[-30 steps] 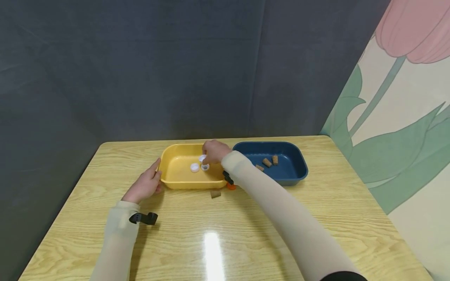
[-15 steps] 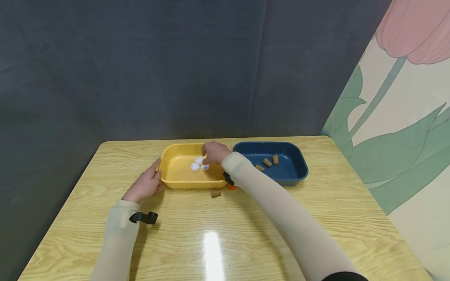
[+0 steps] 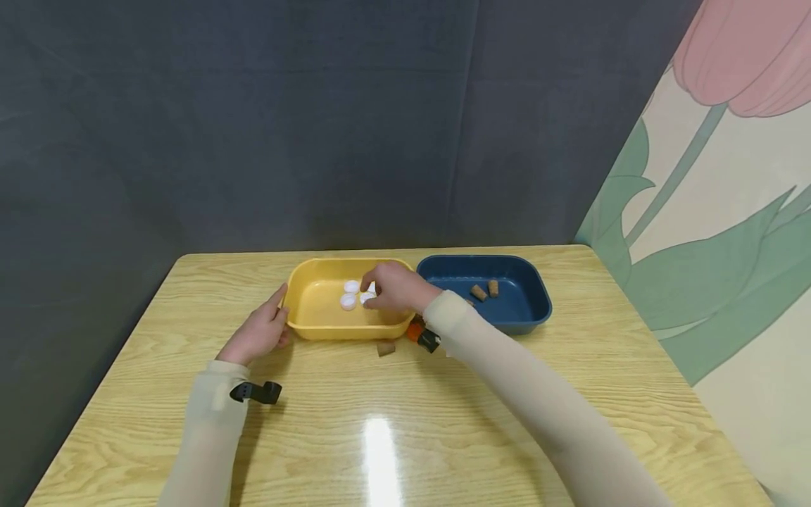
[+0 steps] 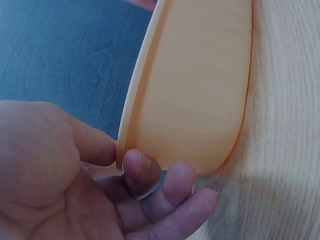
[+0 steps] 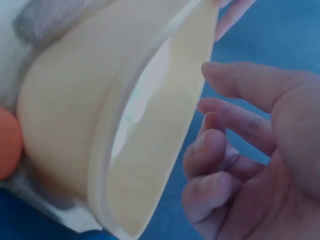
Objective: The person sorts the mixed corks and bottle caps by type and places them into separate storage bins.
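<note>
White round caps (image 3: 348,301), several of them, lie grouped inside the yellow tray (image 3: 317,320). My left hand (image 3: 256,334) grips the tray's left end; in the left wrist view its thumb and fingertips meet at the tray's rim (image 4: 135,95). My right hand (image 3: 398,285) hovers over the right part of the tray beside the caps and partly hides them. The right wrist view has this hand (image 5: 250,135) with loosely bent fingers, the thumb apart from them, and nothing between.
Against the yellow tray's right side stands a blue tray (image 3: 519,299) with several corks (image 3: 479,292). One cork (image 3: 386,348) lies on the table before the yellow tray. An orange object (image 3: 413,331) sits near its front right corner, partly under my right wrist.
One white cap has shifted left in the yellow tray, and another shows by my right fingers. My right hand has drawn slightly nearer to me. The left hand keeps its grip.
</note>
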Motion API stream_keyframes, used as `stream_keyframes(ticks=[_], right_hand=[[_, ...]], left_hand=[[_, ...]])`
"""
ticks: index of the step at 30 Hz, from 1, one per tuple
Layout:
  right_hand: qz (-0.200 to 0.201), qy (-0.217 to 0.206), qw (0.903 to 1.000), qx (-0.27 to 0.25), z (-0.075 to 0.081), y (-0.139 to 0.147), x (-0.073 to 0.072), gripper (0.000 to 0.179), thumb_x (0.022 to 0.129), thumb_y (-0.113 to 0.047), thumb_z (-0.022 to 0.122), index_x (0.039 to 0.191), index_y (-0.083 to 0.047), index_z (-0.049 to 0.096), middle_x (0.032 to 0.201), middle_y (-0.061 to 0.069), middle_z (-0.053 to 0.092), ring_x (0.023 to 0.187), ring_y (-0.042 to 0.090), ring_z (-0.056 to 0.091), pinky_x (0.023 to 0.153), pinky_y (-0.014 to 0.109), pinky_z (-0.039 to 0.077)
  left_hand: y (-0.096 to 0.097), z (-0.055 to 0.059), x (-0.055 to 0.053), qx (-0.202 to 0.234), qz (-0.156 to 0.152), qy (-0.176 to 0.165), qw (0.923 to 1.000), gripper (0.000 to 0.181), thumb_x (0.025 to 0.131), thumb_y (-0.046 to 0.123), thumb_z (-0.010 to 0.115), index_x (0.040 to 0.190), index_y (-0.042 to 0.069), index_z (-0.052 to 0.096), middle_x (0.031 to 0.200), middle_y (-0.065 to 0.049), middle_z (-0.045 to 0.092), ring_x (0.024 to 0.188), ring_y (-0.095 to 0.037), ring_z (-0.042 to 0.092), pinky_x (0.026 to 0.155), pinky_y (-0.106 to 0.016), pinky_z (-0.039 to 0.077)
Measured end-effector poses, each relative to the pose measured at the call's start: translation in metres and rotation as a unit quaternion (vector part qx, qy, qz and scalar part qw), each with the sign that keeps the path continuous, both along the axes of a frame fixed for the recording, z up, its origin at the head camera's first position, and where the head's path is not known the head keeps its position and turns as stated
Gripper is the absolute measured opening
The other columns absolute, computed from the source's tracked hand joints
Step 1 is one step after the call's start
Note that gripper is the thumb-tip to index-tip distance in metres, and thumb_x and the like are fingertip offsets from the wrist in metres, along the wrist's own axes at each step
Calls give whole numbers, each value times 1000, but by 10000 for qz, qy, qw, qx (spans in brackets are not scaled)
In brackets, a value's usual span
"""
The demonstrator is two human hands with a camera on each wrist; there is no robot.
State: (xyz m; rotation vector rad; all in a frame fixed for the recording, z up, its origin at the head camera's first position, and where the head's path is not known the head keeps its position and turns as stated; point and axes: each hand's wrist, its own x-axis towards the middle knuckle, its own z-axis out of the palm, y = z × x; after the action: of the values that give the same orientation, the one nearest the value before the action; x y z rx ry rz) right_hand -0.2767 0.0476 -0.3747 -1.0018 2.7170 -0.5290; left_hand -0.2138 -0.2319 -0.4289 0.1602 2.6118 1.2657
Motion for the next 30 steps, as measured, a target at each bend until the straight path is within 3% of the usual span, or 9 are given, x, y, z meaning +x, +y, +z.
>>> stream_keyframes(ticks=[6, 17, 30], right_hand=[[169, -6, 9998, -144, 2, 12, 25, 28, 92, -25, 75, 117, -13, 74, 72, -1, 62, 63, 13, 52, 57, 26, 42], [306, -62, 9993, -216, -17, 29, 62, 31, 89, -24, 78, 117, -11, 74, 67, -5, 56, 58, 9, 47, 56, 25, 39], [248, 435, 9984, -265, -48, 39, 79, 22, 88, -19, 76, 110, -15, 74, 71, -10, 57, 61, 4, 49, 54, 23, 42]], left_hand=[[-1, 1, -2, -49, -32, 51, 10000, 58, 111, 14, 27, 161, 5, 0, 79, -11, 49, 70, -26, 59, 70, -40, 53], [0, 2, -1, -37, -43, 24, 10000, 57, 111, 14, 26, 161, 4, -1, 75, -10, 49, 69, -25, 57, 70, -40, 52], [1, 0, 0, -3, -19, 12, 10000, 58, 111, 15, 26, 161, 6, -1, 75, -11, 49, 70, -26, 58, 70, -40, 52]])
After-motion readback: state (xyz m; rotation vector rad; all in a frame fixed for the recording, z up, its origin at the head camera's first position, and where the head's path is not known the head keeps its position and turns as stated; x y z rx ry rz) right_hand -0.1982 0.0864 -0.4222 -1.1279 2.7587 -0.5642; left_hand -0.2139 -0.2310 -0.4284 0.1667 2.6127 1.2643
